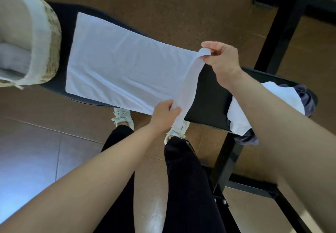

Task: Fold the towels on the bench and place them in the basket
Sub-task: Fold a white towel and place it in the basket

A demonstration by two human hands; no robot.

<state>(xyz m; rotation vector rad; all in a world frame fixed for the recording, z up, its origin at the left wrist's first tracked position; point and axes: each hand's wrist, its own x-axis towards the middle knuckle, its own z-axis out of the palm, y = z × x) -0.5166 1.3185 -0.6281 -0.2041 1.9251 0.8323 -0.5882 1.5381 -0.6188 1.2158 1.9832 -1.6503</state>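
Looks like a gym, likely the weights area. The desk (209,91) is a long black padded slab on a black steel tube frame (227,160) with bolted joints (220,201), built like a workout bench. A second black frame (283,23) stands top right. The floor (163,5) is brown speckled matting, changing to glossy tiles (36,141) lower left. The person wears sneakers (121,116). Small towels (254,109) are heaped on the pad.

The towel (127,65) between the fingers (207,44) was plain white, the bench (211,94) under them black, and the basket (53,38) far from them mottled beige with a white lining.
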